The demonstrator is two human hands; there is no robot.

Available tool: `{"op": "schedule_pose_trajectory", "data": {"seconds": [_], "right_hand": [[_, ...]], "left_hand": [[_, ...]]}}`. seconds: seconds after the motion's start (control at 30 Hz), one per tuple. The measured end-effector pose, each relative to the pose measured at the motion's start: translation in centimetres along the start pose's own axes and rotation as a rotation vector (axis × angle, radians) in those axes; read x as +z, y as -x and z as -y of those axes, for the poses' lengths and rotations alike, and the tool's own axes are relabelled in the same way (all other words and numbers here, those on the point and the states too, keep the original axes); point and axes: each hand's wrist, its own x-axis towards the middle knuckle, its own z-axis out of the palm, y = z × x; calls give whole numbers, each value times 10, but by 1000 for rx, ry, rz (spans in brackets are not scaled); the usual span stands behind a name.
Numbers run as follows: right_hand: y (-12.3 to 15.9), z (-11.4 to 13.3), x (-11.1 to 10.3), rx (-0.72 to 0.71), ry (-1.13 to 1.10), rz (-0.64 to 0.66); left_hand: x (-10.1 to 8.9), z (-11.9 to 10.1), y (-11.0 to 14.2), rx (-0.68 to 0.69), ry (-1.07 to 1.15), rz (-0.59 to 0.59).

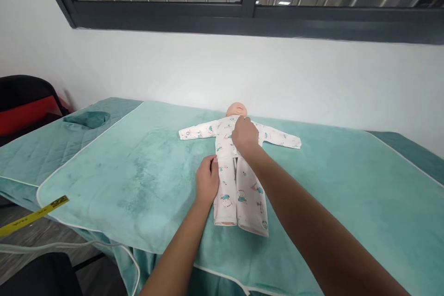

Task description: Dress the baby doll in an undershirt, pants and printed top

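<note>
Through my head view, a green cover (pixel 329 199) spreads widest, lying over a bed. Behind it I see a white wall (pixel 312 74) and, above, a dark window frame (pixel 156 16). A black chair (pixel 26 84) shows at the far left. Mid-cover lies the doll (pixel 237 108), head toward the wall, in a white printed outfit (pixel 225 145) with both sleeves stretched outward and the legs side by side. My right hand (pixel 245 135) rests on its upper chest, fingers curled inward; their tips are hidden, so I can't tell whether they grip cloth. My left hand (pixel 207 179) touches the outfit's edge near the waist, fingers bent; I can't tell if they pinch it.
</note>
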Motion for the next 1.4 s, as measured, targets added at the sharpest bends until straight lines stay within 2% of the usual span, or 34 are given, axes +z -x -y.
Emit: {"op": "schedule_pose_trajectory", "data": {"seconds": [0.13,0.3,0.37,0.53,0.6,0.73,0.87,0.93,1.0,1.1,1.2,1.3,1.4], "right_hand": [[21,-1,8,10,19,-23],[55,-13,27,-219,-72,-173],[70,-17,32,-262,-107,-196],[102,-35,26,-272,-297,-138],[103,-48,20,-174,-448,-132],[78,-76,19,158,-750,-142],[55,-88,34,228,-906,-62],[54,-90,42,259,-917,-20],[56,-92,47,280,-915,-43],[51,-95,45,256,-888,-176],[25,-91,38,122,-838,-269],[-11,-80,33,-34,-778,-227],[-41,-72,34,-118,-707,-148]], "left_hand": [[0,-1,0,-9,14,-2],[0,-2,0,-11,24,0],[0,-2,1,-7,30,1],[1,1,-1,20,43,-22],[2,2,-3,32,62,-38],[6,3,-10,17,109,-52],[8,1,-21,-41,191,-26],[10,1,-27,-66,229,-12],[12,2,-35,-89,270,-9],[20,6,-49,-113,337,-30],[30,12,-67,-171,547,-48],[39,16,-84,-254,862,-25],[43,17,-99,-337,1018,-33]]}}
